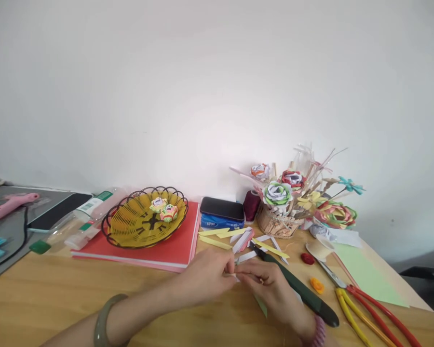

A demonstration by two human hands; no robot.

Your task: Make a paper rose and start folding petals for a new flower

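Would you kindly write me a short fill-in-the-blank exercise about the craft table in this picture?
1. Two small paper flowers lie in the ____ wire basket.
2. The basket stands on a ____ book.
3. The left hand and right hand meet over a small ____ paper piece.
4. The black phone lies on a ____ packet.

Missing words: yellow; red; white; blue

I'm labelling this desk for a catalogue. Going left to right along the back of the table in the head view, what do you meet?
Pink glue gun → yellow wire basket → black phone → maroon thread spool → paper-flower basket → green paper sheet.
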